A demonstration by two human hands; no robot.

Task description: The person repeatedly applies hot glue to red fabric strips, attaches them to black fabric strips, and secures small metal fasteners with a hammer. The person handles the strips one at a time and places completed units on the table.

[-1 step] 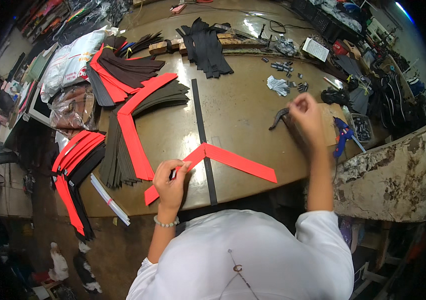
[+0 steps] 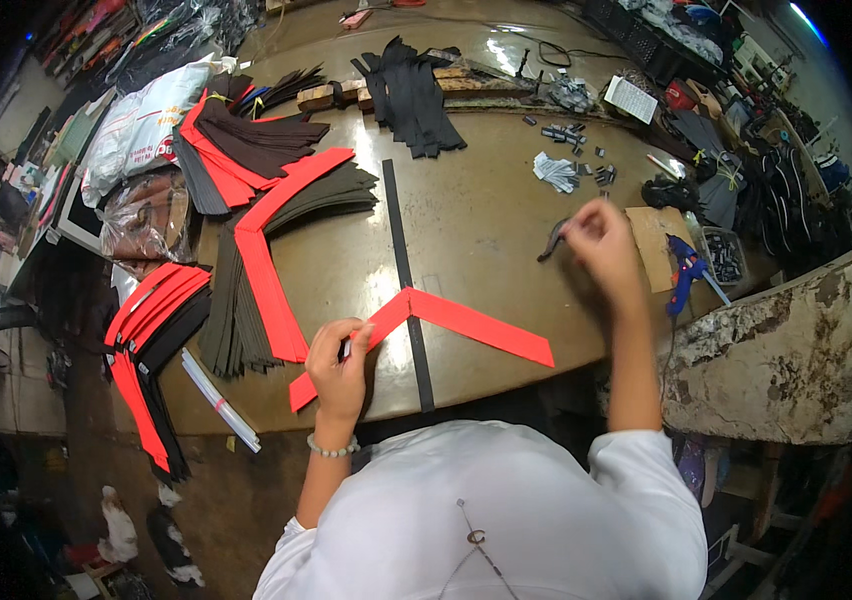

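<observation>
A red angled strip [image 2: 481,326] lies bent like a wide V on the table near me, its peak over a long black strip [image 2: 398,230]. My left hand [image 2: 336,368] is closed in a pinch above the strip's left arm. Something small, dark and pale shows between its fingers, too little of it to name. To the right, my right hand [image 2: 603,245] has its thumb and forefinger pinched at the upper end of a dark curved piece [image 2: 548,245] on the table. The fingertips cover that end.
Fanned stacks of red and dark strips [image 2: 276,290] lie at the left, beside a plastic-wrapped bundle [image 2: 149,215]. A blue glue gun [image 2: 684,272] rests by a cardboard piece [image 2: 651,235] at the right. Pale grey strips [image 2: 556,172] and small dark pieces [image 2: 564,134] lie farther back.
My right hand has shifted slightly left and down, its fingertips now on the dark curved piece's upper end. The left hand and the red strip stay in place.
</observation>
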